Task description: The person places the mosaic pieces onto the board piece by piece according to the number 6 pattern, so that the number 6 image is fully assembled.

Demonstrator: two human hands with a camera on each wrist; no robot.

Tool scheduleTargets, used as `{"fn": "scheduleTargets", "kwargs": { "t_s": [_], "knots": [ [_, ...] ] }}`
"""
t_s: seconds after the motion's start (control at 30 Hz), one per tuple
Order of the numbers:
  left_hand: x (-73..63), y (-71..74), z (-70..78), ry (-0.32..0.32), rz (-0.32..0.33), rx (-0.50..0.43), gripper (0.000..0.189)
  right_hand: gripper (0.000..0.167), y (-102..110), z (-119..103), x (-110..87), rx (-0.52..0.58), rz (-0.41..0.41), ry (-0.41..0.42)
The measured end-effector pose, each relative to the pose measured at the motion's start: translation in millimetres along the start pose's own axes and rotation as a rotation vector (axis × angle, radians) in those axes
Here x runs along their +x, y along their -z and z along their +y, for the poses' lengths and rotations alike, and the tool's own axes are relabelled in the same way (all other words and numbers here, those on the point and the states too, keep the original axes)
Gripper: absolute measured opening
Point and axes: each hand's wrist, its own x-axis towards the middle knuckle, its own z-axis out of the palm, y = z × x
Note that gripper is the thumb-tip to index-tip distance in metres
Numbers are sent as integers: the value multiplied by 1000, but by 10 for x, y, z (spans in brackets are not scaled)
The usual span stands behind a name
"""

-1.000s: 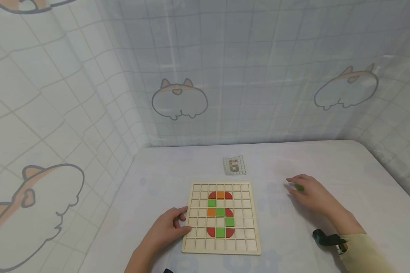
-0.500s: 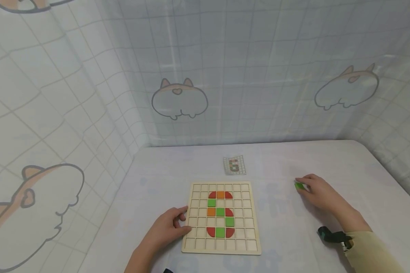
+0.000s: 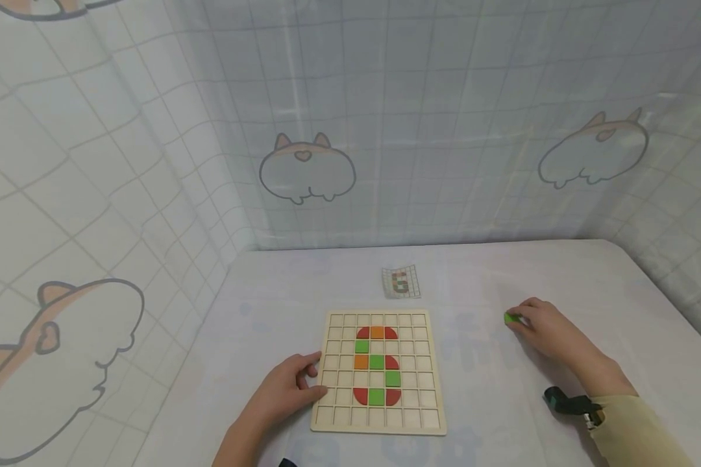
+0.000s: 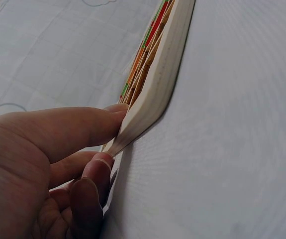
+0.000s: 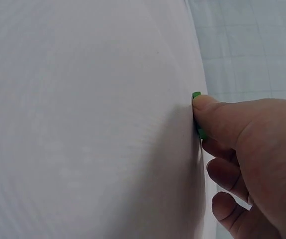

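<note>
In the head view a pale wooden grid board [image 3: 411,383] lies flat, with red rounded, orange and green square tiles forming an S-like curve. My left hand [image 3: 286,389] holds the board's left edge; in the left wrist view its thumb [image 4: 78,127] lies at the edge, with curled fingers just below. To the right of the board, my right hand [image 3: 546,327] pinches a small green tile [image 3: 511,318]. The right wrist view shows the thumb over this green tile [image 5: 201,133], low over the white cloth, with the other fingers curled behind; much of the tile is hidden.
Behind the board lies a small paper card [image 3: 402,283] printed with a grid and a coloured figure. A white cloth [image 3: 473,389] covers the table. Grid-patterned curtains [image 3: 420,130] with animal drawings rise at the back and sides.
My right hand has moved slightly to the right and its fingers have closed around the green tile, which now shows less. The left hand and the board have stayed in place.
</note>
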Motion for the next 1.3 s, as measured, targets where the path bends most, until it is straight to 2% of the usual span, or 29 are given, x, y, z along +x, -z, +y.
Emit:
{"fn": "scheduleTargets", "kwargs": {
  "t_s": [0.33,0.63,0.9,1.17,1.3],
  "knots": [
    [-8,4,9,1,-1,-7,71,27,30,-117,5,-29,-25,-21],
    [-18,11,18,1,-2,-5,71,21,20,-373,38,-60,19,94],
    [-21,6,18,5,-3,-2,71,18,2,-701,90,-32,63,212],
    [-36,16,41,11,-7,-8,71,17,-49,-1021,174,-15,30,267],
    [-38,19,39,10,-4,-12,70,20,-97,-1157,220,-20,-3,270]
  ]
}}
